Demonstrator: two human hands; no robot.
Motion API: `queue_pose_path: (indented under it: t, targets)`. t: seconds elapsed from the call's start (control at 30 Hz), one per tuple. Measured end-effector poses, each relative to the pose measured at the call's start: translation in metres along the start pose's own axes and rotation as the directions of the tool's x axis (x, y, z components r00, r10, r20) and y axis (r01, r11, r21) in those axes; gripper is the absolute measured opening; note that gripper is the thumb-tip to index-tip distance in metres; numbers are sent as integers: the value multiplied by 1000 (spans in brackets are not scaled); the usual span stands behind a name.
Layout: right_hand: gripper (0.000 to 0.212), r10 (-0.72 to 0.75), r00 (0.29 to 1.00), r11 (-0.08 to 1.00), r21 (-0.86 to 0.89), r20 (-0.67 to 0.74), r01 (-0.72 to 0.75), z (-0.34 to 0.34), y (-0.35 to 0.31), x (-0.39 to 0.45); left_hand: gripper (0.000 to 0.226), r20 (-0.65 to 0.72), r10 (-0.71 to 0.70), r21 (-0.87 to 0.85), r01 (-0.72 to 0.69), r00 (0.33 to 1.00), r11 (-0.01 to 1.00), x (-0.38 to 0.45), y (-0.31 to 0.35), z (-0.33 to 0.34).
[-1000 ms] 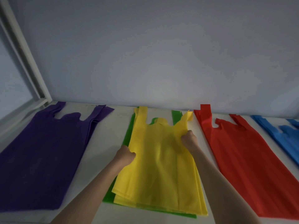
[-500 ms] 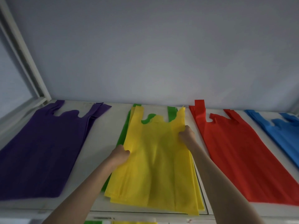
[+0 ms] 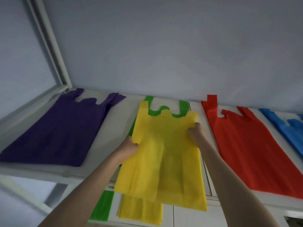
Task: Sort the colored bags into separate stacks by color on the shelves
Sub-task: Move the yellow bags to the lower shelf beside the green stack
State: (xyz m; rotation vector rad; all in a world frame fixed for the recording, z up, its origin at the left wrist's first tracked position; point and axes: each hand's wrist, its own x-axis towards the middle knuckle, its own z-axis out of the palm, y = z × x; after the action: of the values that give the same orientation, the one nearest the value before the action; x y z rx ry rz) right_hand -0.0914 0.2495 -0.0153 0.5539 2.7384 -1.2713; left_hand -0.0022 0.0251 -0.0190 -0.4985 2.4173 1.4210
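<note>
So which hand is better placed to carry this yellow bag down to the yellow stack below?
Probably the left hand: it grips the yellow bag nearer the lower yellow stack. The right hand holds its far edge, beside the red stack.

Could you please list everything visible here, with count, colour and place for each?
purple bags: one stack, purple, left on the upper shelf
held yellow bags: a few layers, exact count unclear, yellow, centre, gripped at both side edges, overhanging the shelf front
green bag: at least one, green, under the held yellow bags on the upper shelf
red bags: one stack, red, right of centre
blue bags: one stack, blue, far right, partly cut off
lower yellow bags: one stack, yellow, lower shelf
lower green bag: one, green, lower shelf, left of the lower yellow bags
upper shelf: one, white
hands: left and right, gripping the held yellow bags
</note>
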Motion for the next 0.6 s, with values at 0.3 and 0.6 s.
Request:
queue_pose_path:
  t: [0.3, 0.6]
  targets:
    - [45, 29, 997, 1000, -9, -74, -30, 3, 20, -77, 41, 64, 72, 0, -72, 995, 997, -53, -46, -11]
    - [43, 101, 989, 994, 60, -105, -95, 38, 62, -203, 42, 133, 106, 17, -109, 986, 994, -146, -131, -31]
